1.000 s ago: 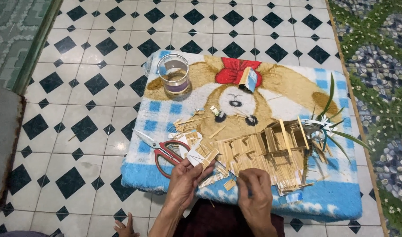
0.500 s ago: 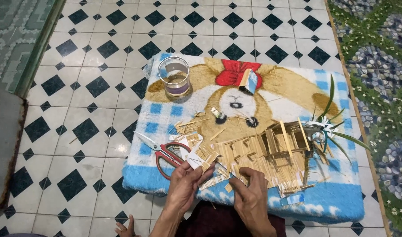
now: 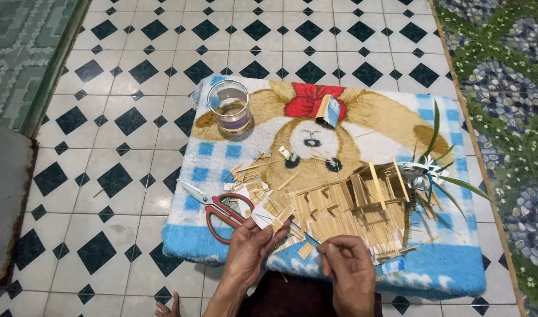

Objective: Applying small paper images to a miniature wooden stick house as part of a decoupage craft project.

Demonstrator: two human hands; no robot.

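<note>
A floor of white tiles with black diamonds (image 3: 134,123) fills the head view, and on it lies a plush blue-checked mat printed with a cartoon dog (image 3: 234,229), which serves as the work surface. Near the mat's front edge, the left hand (image 3: 248,249) is closed around a small white piece with thin sticks (image 3: 268,216), pinched at the fingertips. The right hand (image 3: 351,271) sits just beside it, thumb and forefinger pressed together on what looks like a single thin splinter; too fine to tell for sure. Just beyond the hands stands the stick-built model house (image 3: 363,205), with loose sticks scattered around its left side. Red-handled scissors (image 3: 219,208) lie open just left of the left hand. A glass tumbler (image 3: 229,107) stands well back at the mat's far left corner, and a green-leaved plant sprig (image 3: 433,176) touches the model's right side.

Doing this fiddly joining well probably means keeping both hands low and close, holding the piece steady in the left, and guiding each stick in slowly so the finished fence is not knocked.
</note>
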